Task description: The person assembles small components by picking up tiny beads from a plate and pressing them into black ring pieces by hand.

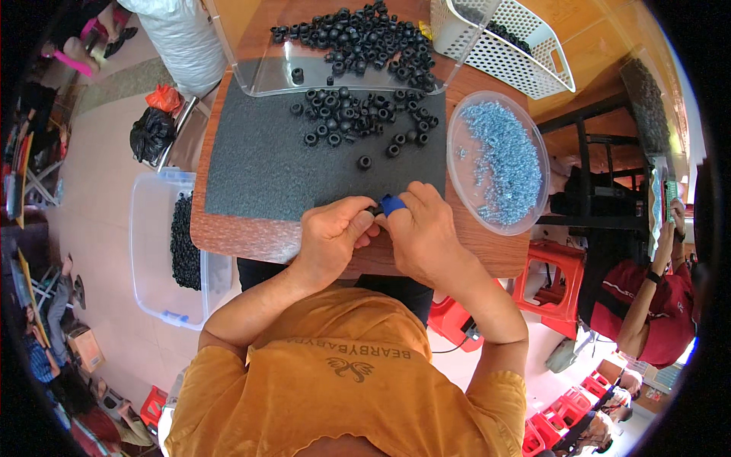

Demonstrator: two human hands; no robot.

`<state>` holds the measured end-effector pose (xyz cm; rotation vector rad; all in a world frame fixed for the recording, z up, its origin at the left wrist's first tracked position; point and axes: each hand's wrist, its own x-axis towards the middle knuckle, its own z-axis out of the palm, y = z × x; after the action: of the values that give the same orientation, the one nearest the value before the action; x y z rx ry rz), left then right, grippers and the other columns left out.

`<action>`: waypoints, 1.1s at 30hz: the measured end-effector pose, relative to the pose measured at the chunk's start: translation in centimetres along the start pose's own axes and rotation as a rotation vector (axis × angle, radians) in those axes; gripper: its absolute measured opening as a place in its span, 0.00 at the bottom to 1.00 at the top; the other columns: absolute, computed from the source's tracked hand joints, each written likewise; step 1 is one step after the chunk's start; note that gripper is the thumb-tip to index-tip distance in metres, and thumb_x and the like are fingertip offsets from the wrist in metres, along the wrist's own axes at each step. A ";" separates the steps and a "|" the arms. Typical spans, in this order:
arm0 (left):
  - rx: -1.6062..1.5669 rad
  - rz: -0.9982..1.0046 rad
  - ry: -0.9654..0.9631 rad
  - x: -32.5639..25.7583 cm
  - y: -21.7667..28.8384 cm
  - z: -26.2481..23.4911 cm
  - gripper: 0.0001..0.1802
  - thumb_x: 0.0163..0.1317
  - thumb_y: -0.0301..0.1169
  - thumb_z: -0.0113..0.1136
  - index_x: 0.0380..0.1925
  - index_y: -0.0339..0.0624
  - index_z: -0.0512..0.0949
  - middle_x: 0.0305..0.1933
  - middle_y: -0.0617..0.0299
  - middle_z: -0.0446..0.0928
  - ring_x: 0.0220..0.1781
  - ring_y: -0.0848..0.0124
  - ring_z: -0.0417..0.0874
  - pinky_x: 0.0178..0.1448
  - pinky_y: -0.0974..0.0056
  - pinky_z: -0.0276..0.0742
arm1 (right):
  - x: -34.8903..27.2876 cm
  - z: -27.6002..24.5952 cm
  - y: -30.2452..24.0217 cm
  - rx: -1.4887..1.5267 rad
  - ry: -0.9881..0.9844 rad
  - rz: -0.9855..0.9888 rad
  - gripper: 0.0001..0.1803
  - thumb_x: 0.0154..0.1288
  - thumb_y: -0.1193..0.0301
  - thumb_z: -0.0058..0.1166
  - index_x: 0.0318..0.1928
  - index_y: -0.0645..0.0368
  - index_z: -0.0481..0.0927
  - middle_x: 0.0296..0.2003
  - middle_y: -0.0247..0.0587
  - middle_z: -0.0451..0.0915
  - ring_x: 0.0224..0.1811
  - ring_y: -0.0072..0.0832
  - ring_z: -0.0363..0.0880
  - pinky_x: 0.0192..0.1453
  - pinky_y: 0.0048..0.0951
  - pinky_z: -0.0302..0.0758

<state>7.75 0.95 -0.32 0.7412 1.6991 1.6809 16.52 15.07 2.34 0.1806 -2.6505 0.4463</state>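
1. Two bare hands, left hand and right hand, close together at the near edge of a dark mat.
2. Small black piece between them, pinched by left thumb and forefinger.
3. Right fingers curled beside it, blue band around one; exact hold hidden, cannot tell.
4. Loose black caps farther up; blue bits in a round tub, rightward.

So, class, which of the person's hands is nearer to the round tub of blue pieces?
Right. The right hand is just off the near left side of the tub; the left hand is farther from it, beyond the right hand.
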 end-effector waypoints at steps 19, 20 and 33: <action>0.156 0.246 0.089 -0.2 -0.5 0.0 0.06 0.62 0.20 0.53 0.38 0.32 0.77 0.26 0.57 0.78 0.23 0.73 0.78 0.26 0.70 0.74 | 0.4 0.3 -0.2 0.083 0.091 -0.010 0.11 0.45 0.74 0.59 0.22 0.61 0.68 0.20 0.46 0.68 0.25 0.41 0.66 0.28 0.40 0.61; 0.127 0.199 0.104 -0.2 -0.7 0.1 0.06 0.62 0.20 0.53 0.38 0.32 0.77 0.25 0.58 0.78 0.23 0.75 0.78 0.26 0.71 0.74 | 0.4 0.4 -0.4 0.084 0.090 -0.011 0.11 0.45 0.74 0.59 0.22 0.61 0.68 0.20 0.46 0.68 0.25 0.41 0.66 0.28 0.40 0.61; -0.075 -0.085 0.164 0.0 -0.5 0.9 0.07 0.63 0.22 0.53 0.35 0.30 0.79 0.22 0.62 0.77 0.23 0.81 0.75 0.26 0.73 0.72 | 0.1 2.7 -1.1 -0.230 0.056 -0.017 0.09 0.37 0.71 0.52 0.17 0.59 0.65 0.18 0.44 0.64 0.25 0.37 0.63 0.28 0.37 0.58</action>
<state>8.41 1.52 -0.80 0.5004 1.7412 1.7769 15.56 13.16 0.39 0.1175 -2.6174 0.1368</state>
